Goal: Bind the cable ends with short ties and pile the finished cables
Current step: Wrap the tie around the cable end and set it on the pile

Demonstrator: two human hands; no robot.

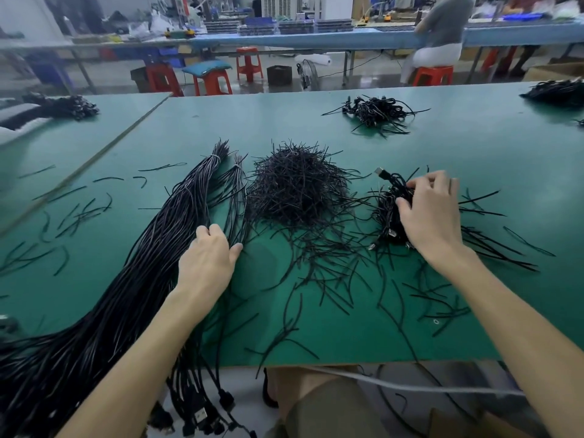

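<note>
Left hand [207, 257]: lay on the cables [132, 273] at my left of the table [458, 147], thumb spread toward the bare green top. On my remote feed the fingertips were hidden, so I could not tell whether they closed on any strand.
Right hand [429, 213]: clenched on the pile [387, 213] of bound cables, fingers curled over its top and thumb pressed into its left side.
Cables: a long black sheaf, cinched near its far end by a pale band [215, 158], ran from mid-table back over the near edge, where plugs hung below.
Ties [297, 188]: heaped between the cables and the pile, with strays scattered over the table around both hands.
Pile: sat just right of the ties under the right hand, with a plug [380, 172] poking up at its far left.
Far pile [376, 112]: more black coils lay deeper on the table, well apart from the hands.
Background: I saw red stools [249, 63] and a seated person [442, 30] at a blue bench [316, 39].
</note>
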